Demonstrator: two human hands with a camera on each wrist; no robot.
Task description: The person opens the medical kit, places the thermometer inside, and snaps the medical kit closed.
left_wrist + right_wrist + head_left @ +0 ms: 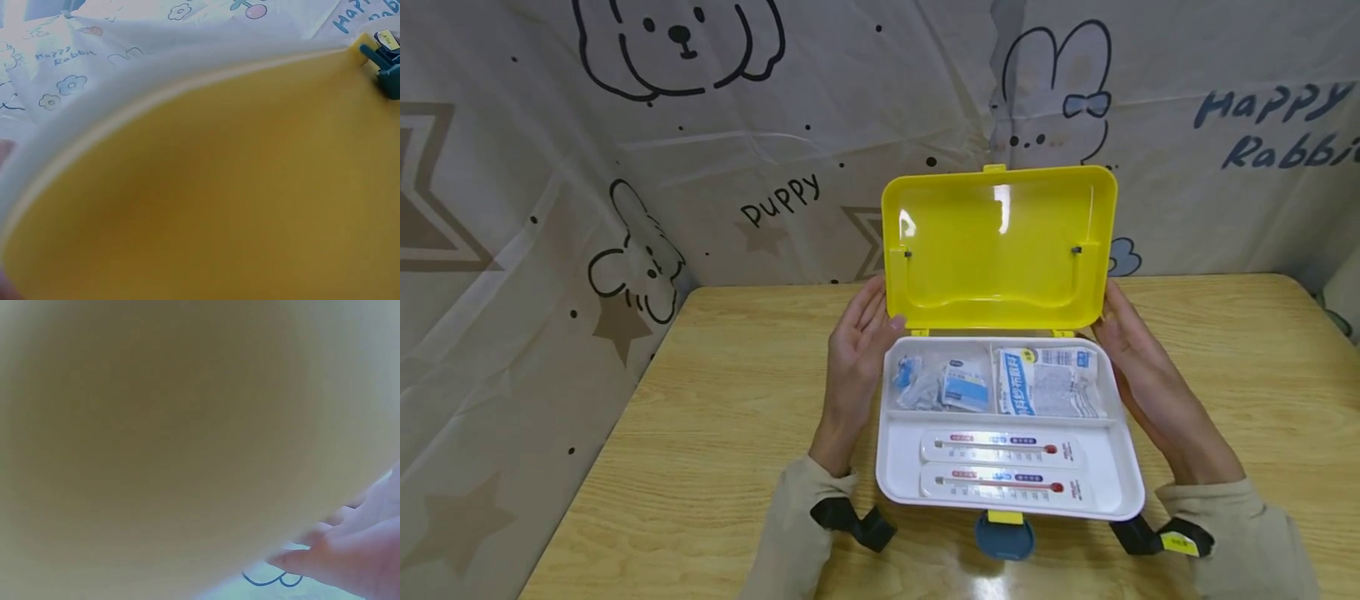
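A first-aid box stands open in the head view, its yellow lid [992, 250] raised at the back. Its white tray [898, 458] has three compartments. At the back left lies a clear bag with blue and white contents [966, 387], and a gauze dressing pack [1048, 385] at the back right. Two thermometers [992, 450] lie side by side in the front one. My left hand [853, 350] grips the left side near the hinge, thumb over the lid's lower corner. My right hand [1150, 379] holds the right side, fingertips partly hidden behind the lid.
The box is over a wooden table [730, 400]. A dark blue latch [1004, 537] hangs at the box's front. Behind and left, a printed cloth [722, 167] borders the table. Black straps [853, 521] circle both sleeves.
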